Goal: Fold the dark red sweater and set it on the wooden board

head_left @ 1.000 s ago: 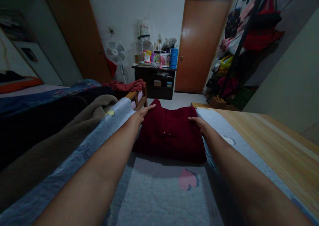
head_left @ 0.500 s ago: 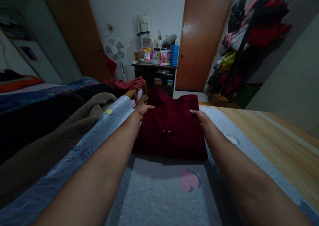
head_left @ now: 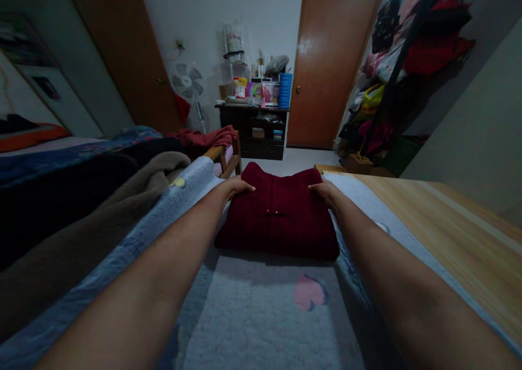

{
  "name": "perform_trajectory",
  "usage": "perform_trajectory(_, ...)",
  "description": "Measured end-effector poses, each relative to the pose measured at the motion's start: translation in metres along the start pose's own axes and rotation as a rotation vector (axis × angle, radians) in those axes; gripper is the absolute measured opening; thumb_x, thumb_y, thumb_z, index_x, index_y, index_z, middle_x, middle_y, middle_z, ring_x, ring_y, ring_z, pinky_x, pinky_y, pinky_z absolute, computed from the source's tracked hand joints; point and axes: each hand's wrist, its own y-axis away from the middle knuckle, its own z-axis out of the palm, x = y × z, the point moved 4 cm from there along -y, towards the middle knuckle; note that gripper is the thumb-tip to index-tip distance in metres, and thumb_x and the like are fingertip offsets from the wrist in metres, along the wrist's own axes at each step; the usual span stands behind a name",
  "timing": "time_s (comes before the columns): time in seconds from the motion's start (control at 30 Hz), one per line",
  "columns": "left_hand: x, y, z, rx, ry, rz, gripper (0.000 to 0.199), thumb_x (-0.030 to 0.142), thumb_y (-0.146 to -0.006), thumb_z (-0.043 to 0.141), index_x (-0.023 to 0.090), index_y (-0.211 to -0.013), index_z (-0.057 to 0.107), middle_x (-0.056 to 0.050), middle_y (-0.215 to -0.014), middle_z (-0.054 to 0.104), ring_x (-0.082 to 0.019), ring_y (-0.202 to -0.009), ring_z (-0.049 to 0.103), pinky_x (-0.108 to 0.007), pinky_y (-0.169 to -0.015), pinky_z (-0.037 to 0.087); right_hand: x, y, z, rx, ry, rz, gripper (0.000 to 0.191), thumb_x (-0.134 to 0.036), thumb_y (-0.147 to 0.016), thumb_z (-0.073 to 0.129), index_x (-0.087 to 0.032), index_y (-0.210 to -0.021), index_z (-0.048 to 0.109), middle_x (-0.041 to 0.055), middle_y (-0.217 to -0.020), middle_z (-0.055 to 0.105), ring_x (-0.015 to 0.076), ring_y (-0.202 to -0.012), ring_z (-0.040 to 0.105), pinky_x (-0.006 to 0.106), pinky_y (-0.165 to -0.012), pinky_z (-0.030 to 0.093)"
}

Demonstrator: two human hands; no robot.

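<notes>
A dark red garment [head_left: 281,231], folded into a thick block, lies on the pale blue quilted bedding [head_left: 261,315]. It looks like a knit top or coat, with two small shiny buttons near its middle. My left hand [head_left: 239,187] grips its far left side, thumb on top and the other fingers hidden beneath the cloth. At the far right side my right hand [head_left: 323,189] holds it the same way. The far edge between the hands sags a little.
A brown blanket [head_left: 122,212] and dark clothes are heaped along the left. To the right runs a light wooden board [head_left: 448,218]. Beyond the bed stand a white fan [head_left: 190,82], a dark cabinet [head_left: 248,125] and hanging bags [head_left: 436,55].
The garment's far part has come down and toward me, so it looks shorter and the floor and cabinet base show behind it. Both hands have lowered slightly, keeping their hold.
</notes>
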Motion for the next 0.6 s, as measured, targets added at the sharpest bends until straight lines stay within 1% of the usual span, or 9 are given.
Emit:
perform_trajectory(0.07,0.010,-0.001,0.002,0.017,-0.065,0.141,0.048,0.012,-0.060,0.070,0.023,-0.106,0.064,-0.004,-0.093,0.074,-0.026,-0.086,0.068,-0.042,-0.081,0.053,-0.009,-0.002,0.002,0.008,-0.001,-0.073,0.031,-0.002,-0.064,0.057,-0.019,-0.090,0.060,0.0000,-0.071,0.069,0.0176,-0.062,0.064,0.034,-0.067,0.055)
perform_trajectory(0.1,0.012,-0.002,0.003,0.034,-0.098,0.183,0.054,0.013,-0.063,0.068,0.023,-0.115,0.060,-0.004,-0.100,0.073,-0.025,-0.091,0.067,-0.040,-0.084,0.052,-0.012,-0.003,0.001,0.031,0.029,-0.117,0.033,-0.004,-0.065,0.058,-0.020,-0.094,0.060,-0.0007,-0.075,0.070,0.0169,-0.066,0.065,0.032,-0.069,0.055)
perform_trajectory(0.17,0.013,-0.002,0.003,0.121,-0.156,0.244,0.061,0.015,-0.067,0.065,0.022,-0.126,0.052,-0.004,-0.114,0.069,-0.023,-0.101,0.065,-0.037,-0.090,0.050,-0.013,-0.004,-0.003,0.099,0.142,-0.188,0.033,-0.008,-0.068,0.060,-0.020,-0.099,0.059,-0.0005,-0.082,0.070,0.0170,-0.074,0.065,0.031,-0.072,0.054)
perform_trajectory(0.27,0.004,0.000,0.000,0.239,-0.255,0.208,0.065,0.016,-0.065,0.068,0.019,-0.128,0.050,-0.010,-0.126,0.061,-0.029,-0.118,0.055,-0.040,-0.100,0.042,-0.007,-0.004,-0.011,0.186,0.328,-0.212,0.031,-0.013,-0.066,0.065,-0.018,-0.097,0.059,0.0038,-0.090,0.070,0.0214,-0.090,0.064,0.033,-0.080,0.052)
perform_trajectory(0.37,0.001,0.012,0.000,0.366,-0.361,0.138,0.072,0.016,-0.064,0.071,0.016,-0.132,0.046,-0.019,-0.138,0.049,-0.039,-0.133,0.036,-0.053,-0.108,0.026,-0.006,0.002,-0.011,0.247,0.420,-0.198,0.038,-0.016,-0.064,0.071,-0.016,-0.100,0.059,0.0116,-0.108,0.065,0.0284,-0.113,0.055,0.039,-0.093,0.046)
perform_trajectory(0.43,0.007,0.026,0.007,0.439,-0.509,0.164,0.070,0.020,-0.071,0.067,0.017,-0.136,0.041,-0.020,-0.146,0.039,-0.041,-0.138,0.026,-0.060,-0.109,0.016,-0.012,0.013,-0.001,0.318,0.583,-0.243,0.047,-0.019,-0.065,0.073,-0.015,-0.109,0.057,0.0175,-0.124,0.055,0.0338,-0.127,0.042,0.046,-0.102,0.037)
perform_trajectory(0.5,0.017,0.043,0.023,0.439,-0.750,0.281,0.058,0.025,-0.082,0.056,0.022,-0.138,0.041,-0.015,-0.150,0.035,-0.036,-0.140,0.023,-0.061,-0.110,0.010,-0.020,0.030,0.020,0.352,0.870,-0.352,0.053,-0.026,-0.071,0.070,-0.015,-0.120,0.053,0.0202,-0.138,0.044,0.0375,-0.134,0.031,0.055,-0.107,0.026)
perform_trajectory(0.53,0.019,0.051,0.034,0.390,-0.866,0.356,0.050,0.027,-0.087,0.049,0.025,-0.137,0.043,-0.012,-0.150,0.036,-0.033,-0.140,0.023,-0.060,-0.111,0.007,-0.021,0.039,0.035,0.301,1.007,-0.422,0.051,-0.030,-0.077,0.065,-0.017,-0.125,0.052,0.0188,-0.144,0.039,0.0375,-0.135,0.027,0.058,-0.107,0.022)
perform_trajectory(0.6,0.015,0.066,0.054,0.267,-1.013,0.449,0.042,0.033,-0.091,0.041,0.029,-0.132,0.050,-0.007,-0.150,0.038,-0.032,-0.141,0.021,-0.060,-0.111,0.003,-0.013,0.056,0.063,0.132,1.170,-0.513,0.049,-0.036,-0.086,0.054,-0.024,-0.132,0.048,0.0118,-0.153,0.028,0.0353,-0.140,0.019,0.062,-0.108,0.014)
